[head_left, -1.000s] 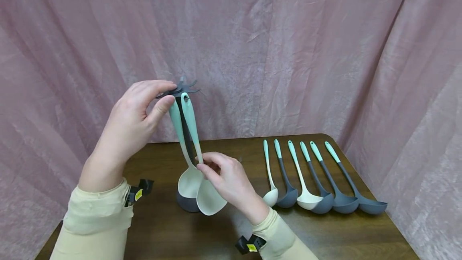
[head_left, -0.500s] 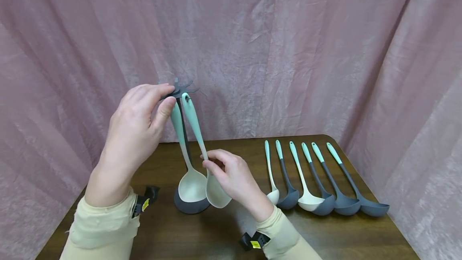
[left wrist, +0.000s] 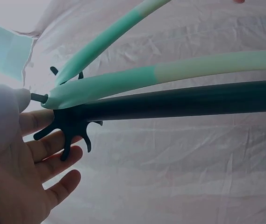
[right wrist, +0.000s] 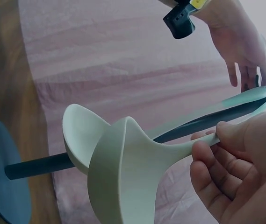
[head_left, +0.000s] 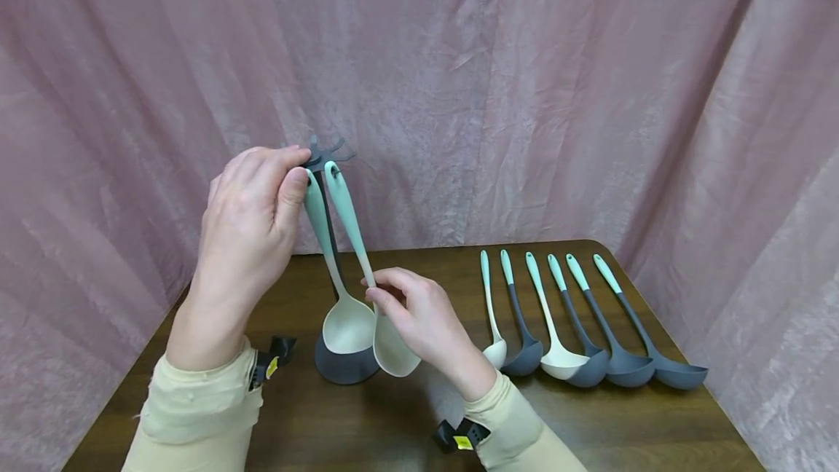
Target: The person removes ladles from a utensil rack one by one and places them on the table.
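A dark grey utensil stand has a round base point(head_left: 346, 370) on the table and a crown of hooks point(head_left: 321, 155) on top. My left hand point(head_left: 245, 213) pinches that crown; in the left wrist view its thumb meets a hook's tip and the fingers lie behind the hooks. Through the handle hole of one white ladle point(head_left: 347, 326) with a mint handle point(left wrist: 104, 86) passes that hook. My right hand point(head_left: 422, 315) pinches the stem of a second white ladle point(head_left: 393, 348), whose handle top is at another hook. Its bowl point(right wrist: 133, 172) hangs beside the first one, off the table.
On the right of the brown table point(head_left: 544, 421), several mint-handled ladles lie in a row, including a small white ladle point(head_left: 494, 352), a larger white ladle point(head_left: 560, 363) and a dark grey ladle point(head_left: 678, 374). Pink curtains point(head_left: 419, 93) stand behind and at the sides.
The hook crown has turned slightly and shifted a little left with my left hand. The ladle in my right hand has swung a little right, apart from the other ladle; more of the base shows.
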Demonstrator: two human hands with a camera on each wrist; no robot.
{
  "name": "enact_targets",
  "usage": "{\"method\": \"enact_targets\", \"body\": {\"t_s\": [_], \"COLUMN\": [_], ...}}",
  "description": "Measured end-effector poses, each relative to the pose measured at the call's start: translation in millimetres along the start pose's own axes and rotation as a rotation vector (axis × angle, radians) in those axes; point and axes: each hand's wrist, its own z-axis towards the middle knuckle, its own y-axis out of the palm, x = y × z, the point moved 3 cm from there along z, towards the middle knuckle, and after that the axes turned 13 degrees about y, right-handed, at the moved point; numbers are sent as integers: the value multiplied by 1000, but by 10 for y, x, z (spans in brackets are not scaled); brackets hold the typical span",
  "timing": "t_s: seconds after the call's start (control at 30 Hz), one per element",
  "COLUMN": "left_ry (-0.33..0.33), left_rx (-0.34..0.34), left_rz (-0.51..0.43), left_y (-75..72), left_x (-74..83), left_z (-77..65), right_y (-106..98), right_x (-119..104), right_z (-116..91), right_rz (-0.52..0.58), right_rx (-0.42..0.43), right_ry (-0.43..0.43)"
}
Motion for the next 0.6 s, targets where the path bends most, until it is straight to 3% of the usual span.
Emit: {"method": "enact_targets", "body": {"t_s": [0.6], "left_ry": [-8], "left_rx": [1], "left_rz": [16], "left_y": [35], "left_x": [-31], "left_z": [-3], "right_y": [-44], "right_x": [-29], "right_z": [-19], "right_rz": [22], "right_rx": [24], "right_ry": [0]}}
